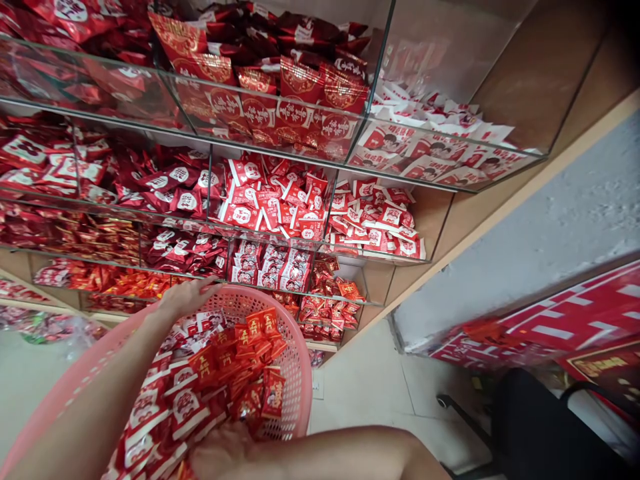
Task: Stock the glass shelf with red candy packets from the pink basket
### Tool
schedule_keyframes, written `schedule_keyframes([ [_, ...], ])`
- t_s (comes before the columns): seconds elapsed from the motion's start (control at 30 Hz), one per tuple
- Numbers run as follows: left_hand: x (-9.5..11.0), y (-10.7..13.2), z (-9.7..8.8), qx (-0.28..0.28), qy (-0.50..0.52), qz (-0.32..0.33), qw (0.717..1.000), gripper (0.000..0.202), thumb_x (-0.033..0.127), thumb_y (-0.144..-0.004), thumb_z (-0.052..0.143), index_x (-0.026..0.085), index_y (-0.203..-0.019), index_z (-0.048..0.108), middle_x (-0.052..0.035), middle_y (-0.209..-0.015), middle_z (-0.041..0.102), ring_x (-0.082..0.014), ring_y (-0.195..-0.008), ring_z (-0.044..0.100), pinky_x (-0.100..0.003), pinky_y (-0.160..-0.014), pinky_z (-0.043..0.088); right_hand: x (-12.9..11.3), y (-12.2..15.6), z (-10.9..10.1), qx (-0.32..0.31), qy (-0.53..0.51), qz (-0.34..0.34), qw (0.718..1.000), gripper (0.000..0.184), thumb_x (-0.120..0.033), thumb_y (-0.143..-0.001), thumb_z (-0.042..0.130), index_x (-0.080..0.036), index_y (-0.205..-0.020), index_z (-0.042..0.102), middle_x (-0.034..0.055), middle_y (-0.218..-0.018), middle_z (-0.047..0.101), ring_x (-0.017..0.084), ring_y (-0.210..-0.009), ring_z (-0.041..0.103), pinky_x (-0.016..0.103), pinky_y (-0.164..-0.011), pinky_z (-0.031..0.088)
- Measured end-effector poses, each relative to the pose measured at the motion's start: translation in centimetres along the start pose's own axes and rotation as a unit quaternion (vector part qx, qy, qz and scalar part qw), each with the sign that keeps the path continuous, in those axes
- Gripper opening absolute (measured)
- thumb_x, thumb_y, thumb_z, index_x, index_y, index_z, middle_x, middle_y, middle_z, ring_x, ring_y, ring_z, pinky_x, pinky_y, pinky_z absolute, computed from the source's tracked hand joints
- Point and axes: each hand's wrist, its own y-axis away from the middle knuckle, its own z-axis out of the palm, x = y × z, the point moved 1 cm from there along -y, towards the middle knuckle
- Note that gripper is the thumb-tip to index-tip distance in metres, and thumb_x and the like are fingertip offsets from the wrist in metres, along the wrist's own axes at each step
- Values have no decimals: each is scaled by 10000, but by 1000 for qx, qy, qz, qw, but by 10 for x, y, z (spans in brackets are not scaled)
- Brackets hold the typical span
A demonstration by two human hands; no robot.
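A large pink plastic basket (pixel 296 337) with a perforated wall holds many small red-and-white candy packets (pixel 185 407) and a heap of orange-red packets (pixel 250 340). My left arm reaches across it, and my left hand (pixel 186 297) is closed over its far rim, fingertips partly hidden. My right hand (pixel 223 450) is down among the packets at the basket's near side. Its fingers are blurred and sunk in the pile, so whether they grip any packet cannot be made out.
Ahead, a tiered shelf with clear dividers (pixel 280 243) holds red and white packets in compartments. A black chair (pixel 540 427) stands at right, near red printed boxes (pixel 565 313) by the grey wall (pixel 540 227). Bagged goods (pixel 45 327) lie at left on the tiled floor (pixel 370 373).
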Motion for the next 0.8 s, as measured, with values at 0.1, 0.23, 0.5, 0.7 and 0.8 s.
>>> schedule_keyframes([
  [0.1,-1,-1,1,-3,-3,-3,1000,717,667,-808,231,319,-1417,377,-137,-1165,670,-343,-1051,620,-451,-845,470,8,15,-14,20,-59,12,998,354,-353,-648,684,-178,-957,694,85,-962,734,241,-781,688,271,-566,530],
  [0.23,0,0,0,-2,0,-12,1000,738,694,-798,218,319,-1410,390,-130,-1156,675,-339,-1052,620,-435,-845,470,22,26,-24,26,-153,9,988,402,-337,-658,680,-242,-1048,676,-10,-981,727,169,-768,663,197,-553,489],
  [0.5,-1,-2,4,9,-2,-11,1000,715,674,-798,266,319,-1407,390,-112,-1132,688,-333,-1032,628,-413,-821,472,9,21,-31,-37,-26,69,997,357,-223,-758,629,-112,-1095,670,123,-1071,707,258,-928,674,300,-711,548],
  [0.7,-6,-6,10,20,14,-4,1000,696,671,-786,307,330,-1380,432,-93,-1119,695,-316,-997,639,-393,-820,469,5,39,-46,35,-37,107,993,399,-445,-819,598,-77,-892,733,186,-896,724,305,-895,675,388,-797,516],
  [0.8,-6,-5,9,16,3,-3,1000,731,687,-786,271,312,-1398,411,-112,-1115,693,-337,-999,635,-417,-820,467,33,54,-56,187,-129,111,968,489,-622,-757,585,-154,-701,716,98,-666,706,224,-658,655,307,-629,484],
])
